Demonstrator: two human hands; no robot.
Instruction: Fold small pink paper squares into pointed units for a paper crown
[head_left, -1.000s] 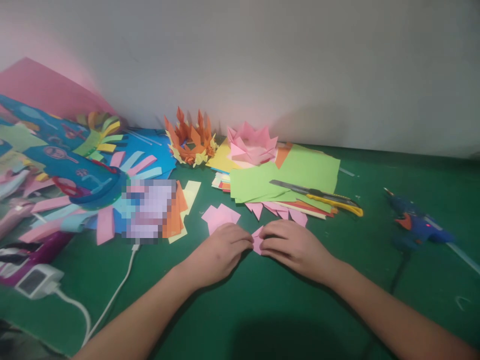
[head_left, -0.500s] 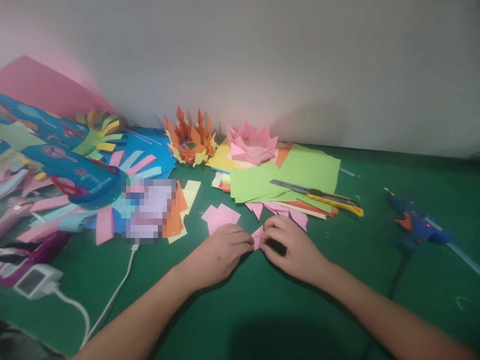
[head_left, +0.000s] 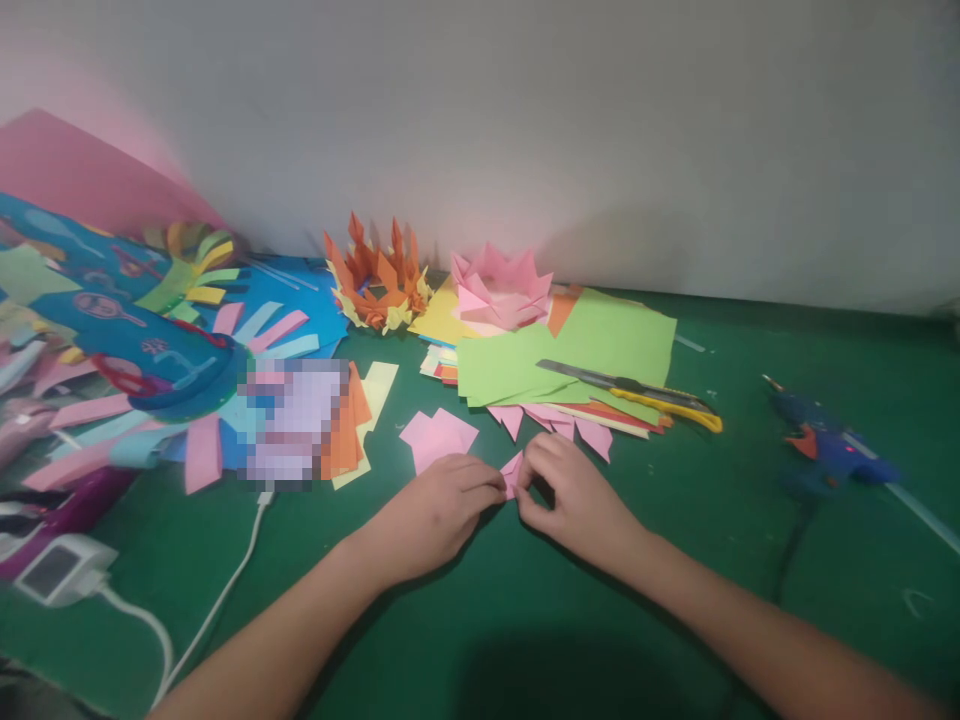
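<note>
A small folded pink paper piece (head_left: 513, 472) lies on the green mat (head_left: 525, 620) between my two hands. My left hand (head_left: 442, 505) rests on the mat with its fingertips pressed on the piece's left side. My right hand (head_left: 574, 495) pinches the piece's right edge, its fingers curled. Just behind my left hand lie loose pink paper squares (head_left: 439, 436). Most of the folded piece is hidden by my fingers.
Green paper sheets (head_left: 570, 355) carry a yellow utility knife (head_left: 637, 392). Pink paper flower (head_left: 501, 287) and orange paper flower (head_left: 375, 280) stand by the wall. A blue glue gun (head_left: 825, 445) lies right. Colourful paper crafts (head_left: 150, 350), a white charger (head_left: 52, 568) and cable sit left.
My right hand has gone from lying flat over the pink piece to curling up and pinching its edge. My left hand has barely moved.
</note>
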